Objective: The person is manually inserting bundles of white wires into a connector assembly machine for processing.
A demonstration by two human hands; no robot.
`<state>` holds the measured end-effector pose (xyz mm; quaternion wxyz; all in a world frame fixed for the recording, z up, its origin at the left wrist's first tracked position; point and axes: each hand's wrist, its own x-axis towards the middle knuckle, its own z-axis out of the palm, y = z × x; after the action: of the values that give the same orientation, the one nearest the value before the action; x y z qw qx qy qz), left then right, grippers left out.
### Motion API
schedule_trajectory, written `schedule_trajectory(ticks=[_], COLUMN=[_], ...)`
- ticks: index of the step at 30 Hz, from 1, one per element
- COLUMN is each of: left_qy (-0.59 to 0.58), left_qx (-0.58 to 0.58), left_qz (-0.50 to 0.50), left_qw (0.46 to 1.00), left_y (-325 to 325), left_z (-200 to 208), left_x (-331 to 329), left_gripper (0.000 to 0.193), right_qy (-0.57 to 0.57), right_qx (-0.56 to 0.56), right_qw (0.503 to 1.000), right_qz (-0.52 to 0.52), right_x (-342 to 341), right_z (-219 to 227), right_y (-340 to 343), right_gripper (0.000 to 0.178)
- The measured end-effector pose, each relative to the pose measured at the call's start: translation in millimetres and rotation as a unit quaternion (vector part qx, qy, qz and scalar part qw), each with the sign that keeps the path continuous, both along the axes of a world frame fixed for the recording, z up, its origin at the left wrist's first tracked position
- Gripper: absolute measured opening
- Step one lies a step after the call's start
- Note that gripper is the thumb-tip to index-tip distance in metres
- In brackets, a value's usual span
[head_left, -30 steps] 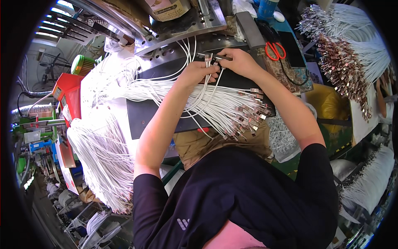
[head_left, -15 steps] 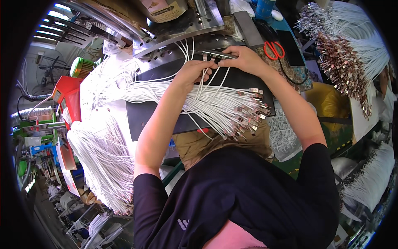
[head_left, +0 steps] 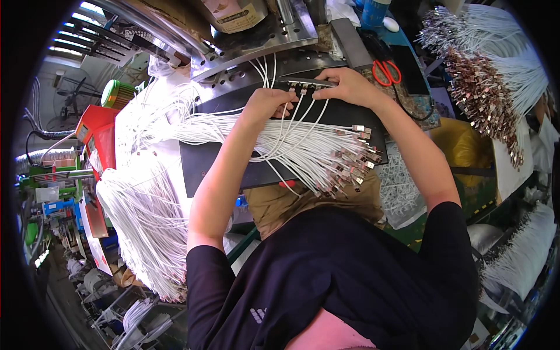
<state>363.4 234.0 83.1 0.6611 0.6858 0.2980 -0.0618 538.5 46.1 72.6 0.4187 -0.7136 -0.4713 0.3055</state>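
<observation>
A narrow metal fixture (head_left: 306,81) with dark slots lies at the far side of the black work mat (head_left: 201,169). Several white cables (head_left: 298,111) run up to it, with their plug ends in or at its slots. My left hand (head_left: 270,105) is at the fixture's left end, its fingers pinched on a white cable; the fingertips are partly hidden. My right hand (head_left: 348,87) grips the right end of the fixture between thumb and fingers. Nearer to me, a bundle of white cables (head_left: 280,137) lies across the mat, its metal USB plugs (head_left: 350,166) fanned out to the right.
Beyond the fixture stands a perforated metal press plate (head_left: 262,49). Red-handled scissors (head_left: 386,73) lie to the right, near a blue container (head_left: 374,10). More cable bundles hang at the left (head_left: 140,221) and right (head_left: 490,81). A clear bag of small white pieces (head_left: 399,186) sits below the table's right edge.
My left fingers have drawn slightly left, away from my right hand, uncovering the plugs in the middle of the fixture. My right hand stays on the fixture's right end.
</observation>
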Motion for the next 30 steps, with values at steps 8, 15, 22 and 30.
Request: schedule_trajectory(ticks=[8, 15, 22, 30], left_qy=[-0.156, -0.11, -0.159, -0.183], left_qx=[0.679, 0.689, 0.682, 0.681], left_qz=[-0.006, -0.016, 0.076, 0.057], left_qw=[0.717, 0.716, 0.71, 0.706], left_y=[-14, 23, 40, 39], left_z=[47, 24, -13, -27], left_x=[10, 30, 41, 68], left_gripper=[0.032, 0.039, 0.035, 0.034], right_qy=[-0.255, -0.206, -0.391, -0.437], right_qx=[0.096, 0.03, 0.194, 0.332], right_qw=[0.956, 0.975, 0.895, 0.801], right_qz=[-0.11, -0.073, -0.093, -0.238], right_x=[-12, -29, -15, 115], right_z=[39, 22, 36, -48], right_y=[-7, -5, 53, 175], right_gripper=[0.028, 0.032, 0.03, 0.035])
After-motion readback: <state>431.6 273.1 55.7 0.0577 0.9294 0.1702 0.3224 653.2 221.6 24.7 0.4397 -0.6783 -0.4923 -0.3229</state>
